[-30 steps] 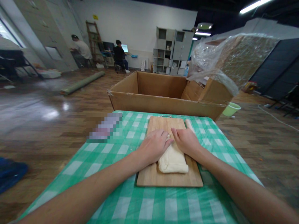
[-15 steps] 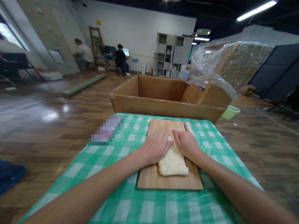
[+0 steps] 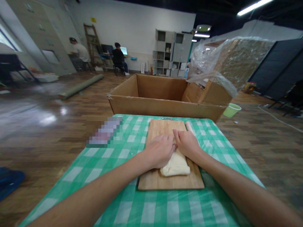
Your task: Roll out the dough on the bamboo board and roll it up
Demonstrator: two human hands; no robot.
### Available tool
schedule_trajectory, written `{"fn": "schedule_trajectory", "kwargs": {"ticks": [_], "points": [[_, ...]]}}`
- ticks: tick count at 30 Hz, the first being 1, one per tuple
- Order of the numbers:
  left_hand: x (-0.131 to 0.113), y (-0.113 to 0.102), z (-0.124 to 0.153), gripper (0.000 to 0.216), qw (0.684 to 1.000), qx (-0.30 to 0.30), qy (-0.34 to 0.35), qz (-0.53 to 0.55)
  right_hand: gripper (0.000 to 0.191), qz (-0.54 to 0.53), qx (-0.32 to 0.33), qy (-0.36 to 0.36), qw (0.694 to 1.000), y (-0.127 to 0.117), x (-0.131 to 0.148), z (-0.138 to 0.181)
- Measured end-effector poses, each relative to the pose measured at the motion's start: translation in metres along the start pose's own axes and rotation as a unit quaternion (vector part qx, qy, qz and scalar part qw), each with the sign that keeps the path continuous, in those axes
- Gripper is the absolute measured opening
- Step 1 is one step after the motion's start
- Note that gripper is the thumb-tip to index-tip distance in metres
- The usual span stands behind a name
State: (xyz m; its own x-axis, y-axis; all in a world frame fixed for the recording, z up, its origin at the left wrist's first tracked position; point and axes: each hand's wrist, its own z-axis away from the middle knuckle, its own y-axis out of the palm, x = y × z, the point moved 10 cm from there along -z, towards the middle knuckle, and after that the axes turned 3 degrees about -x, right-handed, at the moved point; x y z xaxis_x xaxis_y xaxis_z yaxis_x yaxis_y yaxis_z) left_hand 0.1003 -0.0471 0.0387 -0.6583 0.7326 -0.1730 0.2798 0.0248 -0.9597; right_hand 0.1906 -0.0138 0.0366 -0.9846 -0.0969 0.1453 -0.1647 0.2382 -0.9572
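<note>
A pale, flattened slab of dough (image 3: 175, 167) lies on a wooden cutting board (image 3: 151, 183), its near end folded into a thick edge. My left hand (image 3: 160, 152) rests over the dough's left and far part, fingers curled onto it. Close beside it, my right hand (image 3: 188, 144) is closed at the far right edge of the dough, thumb pointing away from me. The two hands nearly meet and hide the dough's far end. Just right of the board lies a light rolling pin (image 3: 188, 126), partly behind my right hand.
A green-and-white checked cloth (image 3: 123, 201) covers the table. Past its far edge stands a large open cardboard box (image 3: 165, 105) with a plastic-wrapped block at its right. A blurred-out item (image 3: 104, 132) lies at the table's left edge. A green bucket (image 3: 232, 110) stands on the floor.
My left hand has moved slightly right, its fingers curling in closer to my right hand and covering more of the dough. My right hand stays at the dough's far right edge.
</note>
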Motion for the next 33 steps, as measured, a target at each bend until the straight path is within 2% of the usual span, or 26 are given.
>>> {"fn": "schedule_trajectory", "kwargs": {"ticks": [6,9,13,16,18,22,24,26,30,33], "points": [[0.001,0.003,0.003,0.038,1.0,-0.013,-0.011,0.0,0.065,0.012,0.0,0.003,1.0,-0.001,0.0,-0.001],[0.004,-0.002,0.006,0.037,0.998,-0.053,-0.012,0.036,0.066,0.008,-0.001,0.004,1.0,-0.002,0.0,-0.001],[0.032,-0.016,0.005,0.041,0.971,-0.136,-0.054,0.188,0.067,-0.007,0.001,0.029,1.0,-0.001,-0.009,-0.002],[0.054,-0.02,0.001,0.043,0.959,-0.133,-0.082,0.235,0.069,-0.041,-0.017,0.036,0.998,-0.005,-0.018,-0.005],[0.057,-0.021,-0.002,0.034,0.97,-0.103,-0.066,0.209,0.066,-0.086,-0.039,-0.003,0.995,-0.009,-0.015,-0.006],[0.05,-0.021,-0.001,0.03,0.982,-0.045,-0.011,0.183,0.055,-0.166,-0.062,-0.148,0.973,-0.014,0.007,0.0],[0.046,-0.019,0.001,0.03,0.984,-0.031,0.005,0.174,0.054,-0.191,-0.032,-0.212,0.958,-0.007,0.018,0.005],[0.043,-0.018,0.003,0.032,0.988,-0.04,0.012,0.147,0.059,-0.198,0.015,-0.245,0.949,0.004,0.024,0.01],[0.035,-0.016,0.007,0.036,0.995,-0.054,0.027,0.077,0.07,-0.19,0.078,-0.231,0.951,0.019,0.022,0.009],[0.029,-0.012,0.008,0.04,0.997,-0.052,0.02,0.044,0.075,-0.228,0.109,-0.204,0.946,0.025,0.017,0.005]]}}
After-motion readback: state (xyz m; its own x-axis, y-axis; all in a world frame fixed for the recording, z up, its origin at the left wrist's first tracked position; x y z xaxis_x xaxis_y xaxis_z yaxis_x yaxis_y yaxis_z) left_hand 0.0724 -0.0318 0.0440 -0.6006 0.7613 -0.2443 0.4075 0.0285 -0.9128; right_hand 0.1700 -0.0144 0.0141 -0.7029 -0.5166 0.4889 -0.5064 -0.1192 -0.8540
